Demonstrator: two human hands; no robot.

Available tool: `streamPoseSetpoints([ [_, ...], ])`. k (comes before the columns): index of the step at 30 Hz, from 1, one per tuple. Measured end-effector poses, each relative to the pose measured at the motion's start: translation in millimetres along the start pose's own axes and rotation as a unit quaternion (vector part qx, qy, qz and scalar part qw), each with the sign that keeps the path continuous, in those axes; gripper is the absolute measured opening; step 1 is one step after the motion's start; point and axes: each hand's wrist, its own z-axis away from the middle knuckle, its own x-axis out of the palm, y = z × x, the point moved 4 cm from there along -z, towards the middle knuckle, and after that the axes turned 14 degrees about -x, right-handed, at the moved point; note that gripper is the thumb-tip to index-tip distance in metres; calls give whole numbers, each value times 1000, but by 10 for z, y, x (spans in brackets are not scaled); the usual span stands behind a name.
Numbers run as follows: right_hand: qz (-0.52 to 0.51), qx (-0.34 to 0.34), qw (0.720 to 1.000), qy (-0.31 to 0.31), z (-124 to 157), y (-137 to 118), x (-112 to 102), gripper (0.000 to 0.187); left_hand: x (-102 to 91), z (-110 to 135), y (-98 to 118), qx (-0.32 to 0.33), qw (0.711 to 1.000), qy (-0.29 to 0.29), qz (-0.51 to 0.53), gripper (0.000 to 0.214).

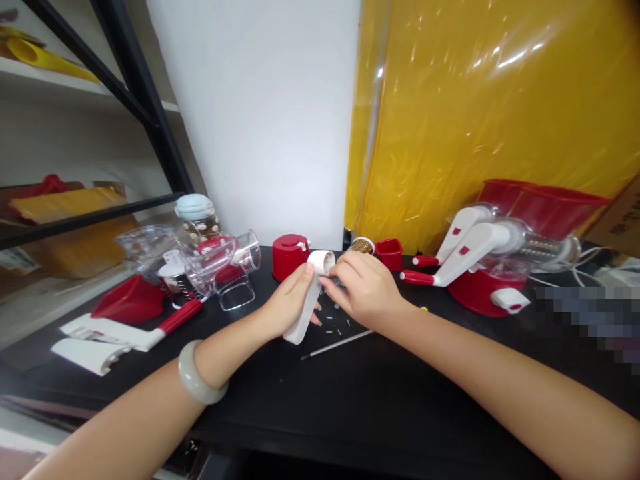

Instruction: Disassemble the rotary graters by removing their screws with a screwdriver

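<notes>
A white crank arm (306, 308) with a round, hollow end is held tilted above the black table. My left hand (293, 293) is wrapped around its side, the thumb near the round end. At that end my right hand (367, 283) has its fingers pinched together against the rim; whatever they hold is hidden. Under the hands lie several small screws (329, 331) and a screwdriver (340, 345), whose handle end is hidden by my right wrist. Behind the crank arm stands a red rounded base (290, 257).
Left are clear plastic housings (240, 257), a red hopper part (129, 300), a white crank with red handle (150, 337) and a white cover (90, 355). Right stand assembled rotary graters (493, 267). A grater drum (363, 245) and red square part (389, 253) sit behind my right hand.
</notes>
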Motion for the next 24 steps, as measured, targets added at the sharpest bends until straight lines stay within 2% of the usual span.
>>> streamPoseSetpoints([
  [4, 14, 3, 999, -47, -54, -18, 12, 29, 34, 17, -29, -17, 1000, -4, 18, 66],
  [8, -38, 26, 997, -66, -30, -4, 55, 31, 49, 47, -52, -16, 1000, -7, 1, 70],
  [12, -111, 70, 991, -42, 27, 20, 81, 23, 44, 90, -33, -7, 1000, -3, -25, 66],
  [16, -165, 81, 983, -5, 43, 24, 89, 20, 60, 108, -4, -8, 1000, -8, -27, 61],
  [24, -216, 82, 972, 33, 60, 61, 143, 20, 47, 52, -44, -1, 1000, 20, -14, 60],
])
